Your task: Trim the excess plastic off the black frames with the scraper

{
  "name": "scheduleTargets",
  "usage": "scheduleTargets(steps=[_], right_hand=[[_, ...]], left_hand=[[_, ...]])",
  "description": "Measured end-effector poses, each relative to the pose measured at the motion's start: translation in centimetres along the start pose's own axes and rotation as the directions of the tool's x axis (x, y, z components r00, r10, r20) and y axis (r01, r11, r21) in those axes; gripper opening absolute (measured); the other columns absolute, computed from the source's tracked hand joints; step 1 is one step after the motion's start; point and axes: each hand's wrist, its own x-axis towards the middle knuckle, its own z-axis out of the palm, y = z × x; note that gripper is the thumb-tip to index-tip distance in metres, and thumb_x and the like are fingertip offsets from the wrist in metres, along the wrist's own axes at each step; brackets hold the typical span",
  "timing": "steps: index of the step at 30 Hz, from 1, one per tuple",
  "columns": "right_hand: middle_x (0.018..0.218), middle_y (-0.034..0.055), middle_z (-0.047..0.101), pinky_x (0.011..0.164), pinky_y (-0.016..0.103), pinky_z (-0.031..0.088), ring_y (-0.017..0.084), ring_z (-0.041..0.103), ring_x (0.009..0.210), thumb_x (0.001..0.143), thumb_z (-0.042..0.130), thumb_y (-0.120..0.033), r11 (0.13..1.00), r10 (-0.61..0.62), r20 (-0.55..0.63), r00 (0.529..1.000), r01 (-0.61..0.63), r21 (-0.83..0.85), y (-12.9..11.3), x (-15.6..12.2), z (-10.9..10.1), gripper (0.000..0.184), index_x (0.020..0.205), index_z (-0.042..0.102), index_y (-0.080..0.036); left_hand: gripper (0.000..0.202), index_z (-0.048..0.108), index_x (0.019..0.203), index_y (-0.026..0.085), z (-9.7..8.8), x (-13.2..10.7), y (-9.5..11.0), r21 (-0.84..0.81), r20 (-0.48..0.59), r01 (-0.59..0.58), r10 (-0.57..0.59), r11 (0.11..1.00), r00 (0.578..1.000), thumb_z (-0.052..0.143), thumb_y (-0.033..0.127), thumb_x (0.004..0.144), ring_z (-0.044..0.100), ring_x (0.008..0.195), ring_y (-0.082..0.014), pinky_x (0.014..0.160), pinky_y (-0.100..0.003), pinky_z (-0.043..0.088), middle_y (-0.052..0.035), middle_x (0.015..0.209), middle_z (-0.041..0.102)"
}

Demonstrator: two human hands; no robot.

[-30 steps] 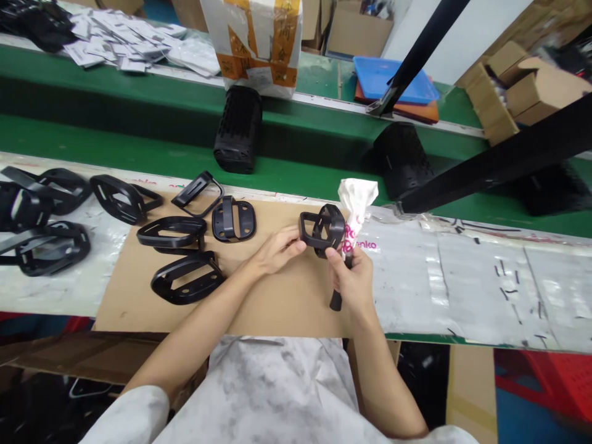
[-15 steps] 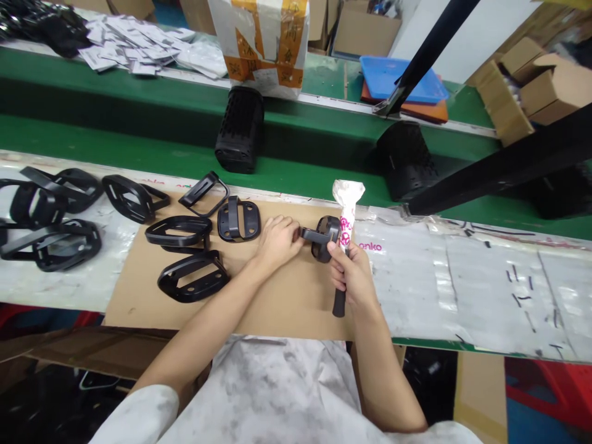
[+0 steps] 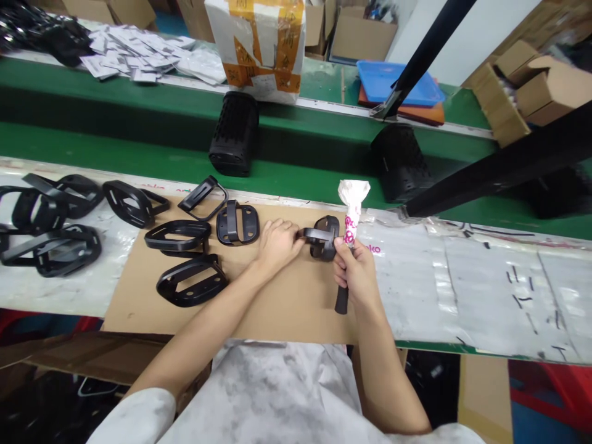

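Observation:
My left hand [image 3: 278,245] is closed at the fingertips on the looped end of a black plastic bracket [image 3: 322,237], which stands on the brown cardboard sheet [image 3: 287,302]. In my right hand [image 3: 357,271] is a hammer [image 3: 351,216] with a black grip, its head and upper shaft wrapped in white plastic with pink print. The hammer stands head away from me, beside the bracket's right side; whether they touch I cannot tell. Left of my left hand sits another black bracket [image 3: 237,222], with several more [image 3: 192,280] farther left.
Black ribbed bins [image 3: 234,134] stand on the green ledge behind the work surface. Beyond are a taped carton [image 3: 259,46], a blue tray [image 3: 400,81] and a heap of white packets [image 3: 134,52]. A dark metal post [image 3: 499,163] slants across the right side.
My right hand and the hammer have shifted slightly right, away from the bracket. My left hand keeps its hold on the bracket. The whole view has moved a little.

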Motion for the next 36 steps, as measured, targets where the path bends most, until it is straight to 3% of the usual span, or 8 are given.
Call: scheduleTargets(steps=[7,12,15,17,19,24,29,36], right_hand=[[0.056,-0.0146,0.032,0.030,0.015,0.021,0.003,0.024,0.038,0.077,0.086,-0.071,0.999,0.000,0.006,1.000,0.000,-0.042,0.0,0.8,-0.1,0.060,0.082,0.046,-0.026],[0.055,-0.0145,0.035,0.032,0.015,0.022,0.004,0.025,0.038,0.077,0.085,-0.071,0.995,0.015,0.015,1.000,-0.013,-0.094,-0.3,0.4,0.1,0.057,0.092,0.054,-0.025],[0.061,-0.0113,0.047,0.035,0.016,0.024,0.005,0.029,0.041,0.084,0.079,-0.067,0.989,0.011,0.014,1.000,-0.009,-0.145,-0.6,-0.8,-0.4,0.061,0.125,0.062,-0.025],[0.070,-0.0080,0.056,0.037,0.017,0.027,0.006,0.033,0.043,0.092,0.073,-0.062,0.980,-0.005,-0.002,1.000,0.005,-0.201,-0.6,-2.2,-1.4,0.072,0.152,0.051,-0.029],[0.076,-0.0059,0.060,0.038,0.018,0.029,0.007,0.035,0.045,0.097,0.068,-0.059,0.962,-0.016,-0.030,0.999,0.007,-0.272,-0.3,-3.7,-2.7,0.076,0.163,0.041,-0.032],[0.076,-0.0046,0.062,0.037,0.021,0.031,0.008,0.032,0.043,0.101,0.061,-0.060,0.926,0.053,-0.071,0.996,-0.076,-0.371,1.9,-6.7,-5.2,0.076,0.165,0.043,-0.025],[0.077,-0.0019,0.063,0.047,0.023,0.040,0.012,0.042,0.052,0.106,0.054,-0.054,0.846,0.017,0.011,1.000,-0.009,-0.533,4.2,-7.3,-4.3,0.064,0.162,0.050,-0.022],[0.075,-0.0005,0.058,0.052,0.026,0.040,0.017,0.048,0.059,0.108,0.051,-0.049,0.784,-0.039,0.052,0.998,0.063,-0.618,4.4,-6.5,-3.8,0.057,0.159,0.055,-0.024]], left_hand=[[0.022,0.074,0.090,0.020,0.0,0.1,-0.2,-0.002,-0.036,0.020,-0.020,1.000,0.999,0.061,0.035,0.100,0.067,0.100,-0.0294,0.088,-0.043,0.045,-0.0102,0.095,0.074],[0.020,0.075,0.098,0.017,0.5,0.1,-0.2,0.053,-0.051,0.015,-0.013,0.998,0.999,0.058,0.027,0.099,0.067,0.105,-0.0321,0.092,-0.045,0.047,-0.0136,0.101,0.076],[0.025,0.075,0.102,0.014,0.8,0.0,0.0,0.070,-0.065,0.007,-0.002,0.998,0.998,0.053,0.026,0.102,0.067,0.105,-0.0327,0.095,-0.046,0.048,-0.0169,0.104,0.076],[0.027,0.075,0.102,0.013,0.8,0.0,0.2,0.072,-0.065,0.011,-0.006,0.997,0.998,0.051,0.026,0.103,0.066,0.105,-0.0333,0.096,-0.047,0.048,-0.0176,0.105,0.076],[0.027,0.074,0.102,0.012,0.7,0.0,0.4,0.067,-0.049,0.020,-0.017,0.998,0.999,0.051,0.026,0.102,0.066,0.106,-0.0340,0.097,-0.048,0.047,-0.0178,0.106,0.076],[0.027,0.074,0.105,0.012,0.7,0.0,0.5,0.035,-0.021,0.030,-0.030,0.999,0.999,0.051,0.025,0.101,0.065,0.109,-0.0343,0.098,-0.048,0.046,-0.0185,0.109,0.076],[0.026,0.074,0.106,0.012,0.9,-0.1,0.2,0.034,-0.033,0.022,-0.020,0.999,0.999,0.052,0.025,0.101,0.064,0.110,-0.0343,0.099,-0.047,0.045,-0.0186,0.109,0.075],[0.026,0.074,0.106,0.012,1.1,-0.2,0.0,0.039,-0.048,-0.002,0.004,0.999,0.999,0.052,0.025,0.101,0.064,0.110,-0.0337,0.101,-0.047,0.045,-0.0175,0.109,0.075]])
